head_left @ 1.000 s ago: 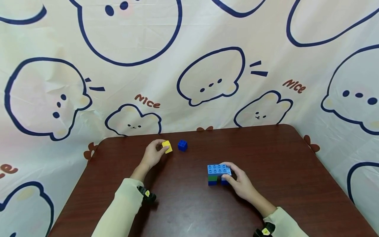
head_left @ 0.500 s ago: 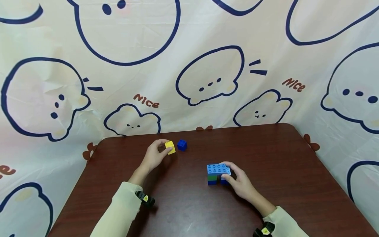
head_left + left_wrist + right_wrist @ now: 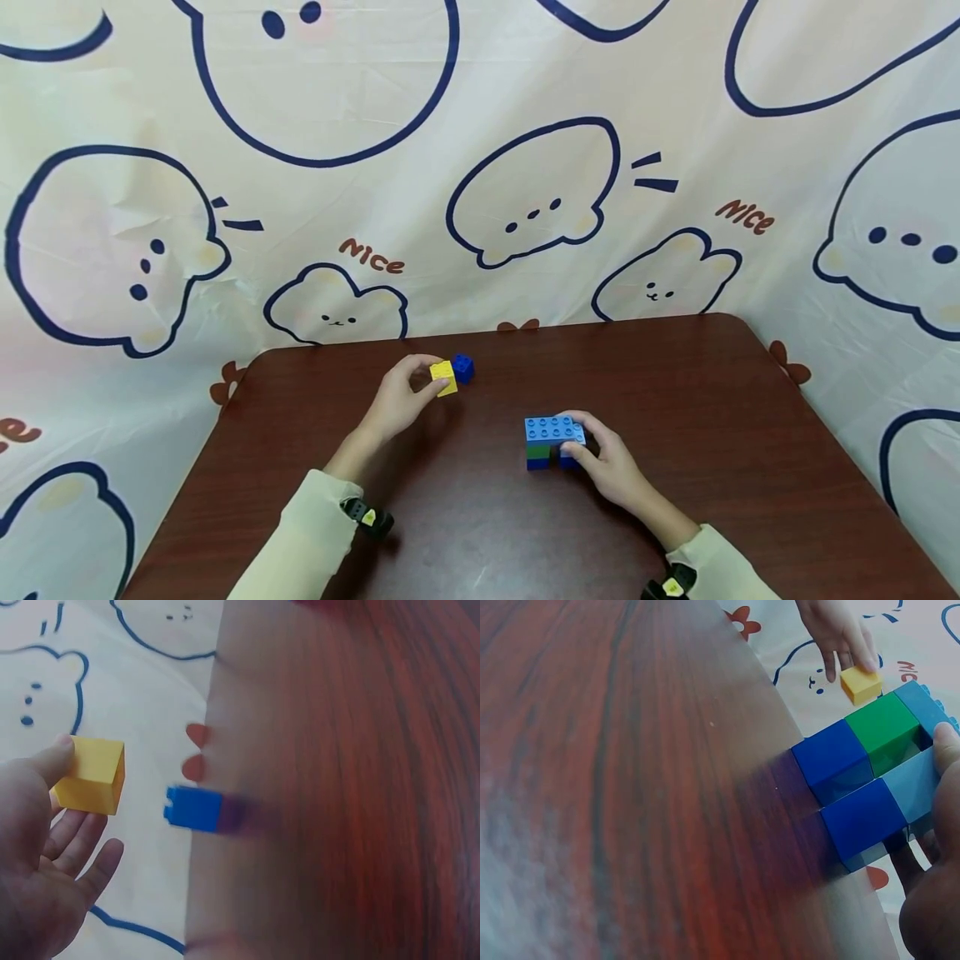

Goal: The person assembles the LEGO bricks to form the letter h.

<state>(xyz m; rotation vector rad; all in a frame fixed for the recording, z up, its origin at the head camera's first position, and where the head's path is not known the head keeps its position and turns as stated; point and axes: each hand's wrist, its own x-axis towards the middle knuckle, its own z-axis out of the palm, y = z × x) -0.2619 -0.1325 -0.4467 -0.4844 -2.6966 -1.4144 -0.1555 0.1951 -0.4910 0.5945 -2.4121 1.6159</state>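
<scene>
My left hand (image 3: 397, 403) pinches a yellow toy brick (image 3: 443, 379) between thumb and fingers, held up off the table. Just behind and to its right, a dark blue brick (image 3: 464, 368) stands on the tabletop; the left wrist view shows the blue brick (image 3: 196, 809) apart from the yellow one. With thumb and fingers, my right hand (image 3: 617, 468) grips the right end of a small brick arch. A long light blue brick (image 3: 551, 428) tops it. One leg has a green brick (image 3: 883, 733) over a dark blue brick (image 3: 832, 759); the other is light blue over dark blue.
The brown wooden table (image 3: 480, 533) has rounded far corners. Behind it and at both sides hangs a pale cartoon-print cloth (image 3: 525, 75). A black strap device (image 3: 367, 515) sits on the left wrist, another (image 3: 671, 583) on the right.
My left hand has carried the yellow brick to the right and slightly nearer, up to the blue brick. The right hand and the arch have stayed in place.
</scene>
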